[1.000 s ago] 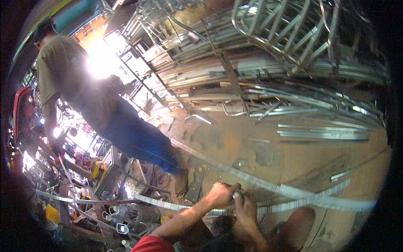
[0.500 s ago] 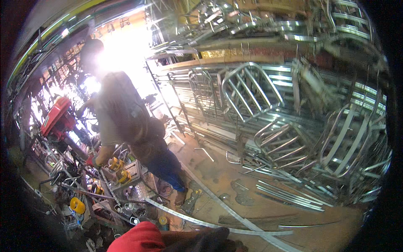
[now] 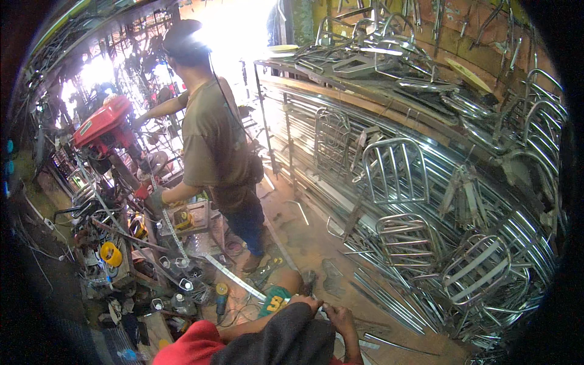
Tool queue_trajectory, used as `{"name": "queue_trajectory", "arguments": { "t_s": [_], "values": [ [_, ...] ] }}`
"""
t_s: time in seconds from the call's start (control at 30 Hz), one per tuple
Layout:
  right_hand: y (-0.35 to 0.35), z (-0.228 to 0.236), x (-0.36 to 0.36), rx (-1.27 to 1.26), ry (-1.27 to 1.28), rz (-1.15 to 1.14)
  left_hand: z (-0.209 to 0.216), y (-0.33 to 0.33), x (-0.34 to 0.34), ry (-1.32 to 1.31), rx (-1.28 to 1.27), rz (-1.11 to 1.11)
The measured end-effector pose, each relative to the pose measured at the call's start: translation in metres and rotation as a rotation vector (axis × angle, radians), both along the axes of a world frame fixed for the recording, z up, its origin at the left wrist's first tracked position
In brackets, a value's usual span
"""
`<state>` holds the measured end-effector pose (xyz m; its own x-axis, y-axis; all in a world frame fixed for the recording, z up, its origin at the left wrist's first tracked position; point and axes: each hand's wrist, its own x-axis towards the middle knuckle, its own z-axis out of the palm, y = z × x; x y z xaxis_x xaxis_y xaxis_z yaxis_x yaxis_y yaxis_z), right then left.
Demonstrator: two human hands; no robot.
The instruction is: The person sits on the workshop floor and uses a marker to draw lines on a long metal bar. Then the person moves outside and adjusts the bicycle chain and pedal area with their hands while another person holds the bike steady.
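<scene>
My left hand [image 3: 306,302] and my right hand [image 3: 342,319] are close together at the lower middle, over my lap. The fingers of both are bent in around a small pale piece [image 3: 320,308], which they mostly hide; I cannot make out its kind. My left arm wears a red sleeve [image 3: 193,344], with dark cloth [image 3: 277,336] beside it. A long, pale flat strip [image 3: 234,277] runs from the far left toward my knee, where green cloth with yellow marks [image 3: 275,300] shows. Whether the strip reaches my hands is hidden.
A co-worker [image 3: 222,140] stands ahead on the left at a red machine [image 3: 104,126], gloved hand low beside it. Chromed tube frames [image 3: 396,171] and long metal bars fill the rack at right. Loose bars [image 3: 389,301] lie on the floor. A yellow-and-dark power tool [image 3: 221,298] stands nearby.
The view has swung, so the co-worker and rack appear shifted right. Both my hands now show plainly, fingers together; before, they were mostly hidden or blurred low in the picture.
</scene>
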<state>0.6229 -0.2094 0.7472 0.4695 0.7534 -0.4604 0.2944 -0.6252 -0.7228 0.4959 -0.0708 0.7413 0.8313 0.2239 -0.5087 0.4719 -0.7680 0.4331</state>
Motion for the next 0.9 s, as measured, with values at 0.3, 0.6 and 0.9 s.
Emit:
{"name": "queue_trajectory", "arguments": {
  "t_s": [0.3,0.6,0.9],
  "values": [
    [0.163,-0.053,0.083,0.220,-0.057,0.438,-0.010,0.203,0.041,-0.164,-0.042,0.078],
    [0.418,0.061,0.107,0.242,-0.220,0.609,0.042,0.419,0.067,-0.220,0.053,0.093],
    [0.573,0.085,0.151,0.047,-0.108,0.803,0.047,0.479,0.054,-0.522,-0.088,0.542]
  ]
}}
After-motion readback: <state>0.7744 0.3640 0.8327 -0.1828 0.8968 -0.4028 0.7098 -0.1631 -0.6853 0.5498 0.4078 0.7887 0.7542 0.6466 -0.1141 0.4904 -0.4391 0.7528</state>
